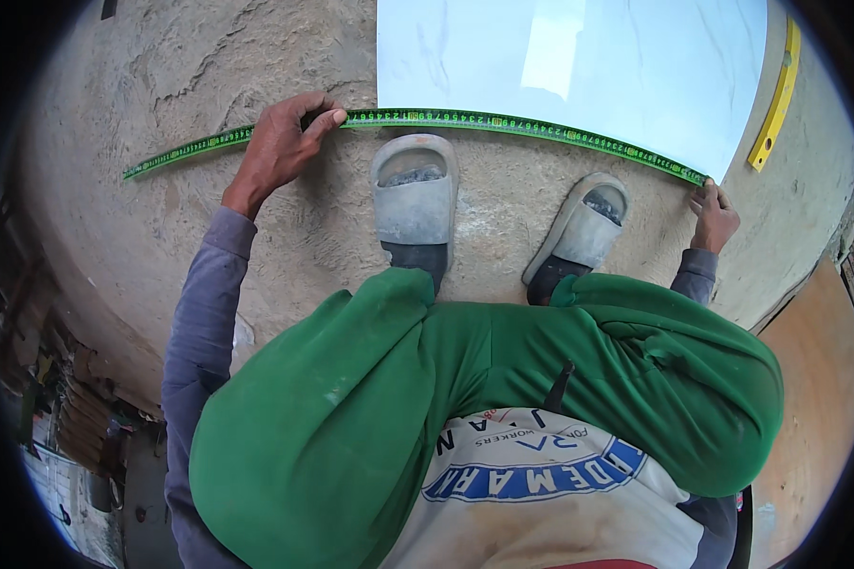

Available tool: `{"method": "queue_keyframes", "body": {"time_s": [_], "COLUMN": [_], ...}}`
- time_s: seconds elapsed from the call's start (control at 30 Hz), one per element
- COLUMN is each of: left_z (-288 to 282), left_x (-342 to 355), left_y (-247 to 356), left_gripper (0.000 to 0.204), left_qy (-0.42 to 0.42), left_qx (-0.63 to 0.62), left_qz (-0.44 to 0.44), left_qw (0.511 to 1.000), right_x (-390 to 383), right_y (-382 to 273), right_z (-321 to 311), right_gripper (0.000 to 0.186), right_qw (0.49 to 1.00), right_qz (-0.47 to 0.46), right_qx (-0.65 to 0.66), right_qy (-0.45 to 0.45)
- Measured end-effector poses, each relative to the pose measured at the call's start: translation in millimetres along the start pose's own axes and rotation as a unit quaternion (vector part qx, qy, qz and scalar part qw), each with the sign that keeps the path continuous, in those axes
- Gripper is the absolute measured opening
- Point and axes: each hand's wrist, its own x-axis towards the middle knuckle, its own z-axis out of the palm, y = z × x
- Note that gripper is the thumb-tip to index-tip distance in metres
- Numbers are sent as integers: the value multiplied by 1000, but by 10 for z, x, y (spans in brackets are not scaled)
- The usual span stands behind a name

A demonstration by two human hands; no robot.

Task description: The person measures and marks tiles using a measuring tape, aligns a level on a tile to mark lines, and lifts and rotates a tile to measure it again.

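A green tape measure blade lies stretched along the near edge of a large glossy white tile with faint grey veins. My left hand pinches the blade between thumb and fingers, just left of the tile's near-left corner. Beyond that hand the blade runs on to the left over the rough floor. At the tile's near-right corner, my right hand grips the blade's right end with its fingertips. No tape case shows in view.
A yellow spirit level lies to the right of the tile. My grey slide sandals stand on the rough concrete floor just below the blade. A wooden board is at the lower right; clutter sits at the lower left.
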Motion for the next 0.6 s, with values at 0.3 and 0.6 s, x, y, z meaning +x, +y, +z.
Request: {"method": "queue_keyframes", "body": {"time_s": [0.3, 0.6], "left_z": [212, 152], "left_x": [78, 145], "left_y": [160, 189], "left_gripper": [28, 29], "left_qy": [0, -51], "left_qx": [-41, -21], "left_qz": [61, 64], "left_qw": [997, 996], "right_x": [266, 419], "right_y": [114, 259], "right_z": [-231, -326], "right_gripper": [40, 43], "right_qw": [1000, 1000], "right_qz": [2, 3], "right_qx": [-11, -19], "right_qy": [19, 7]}}
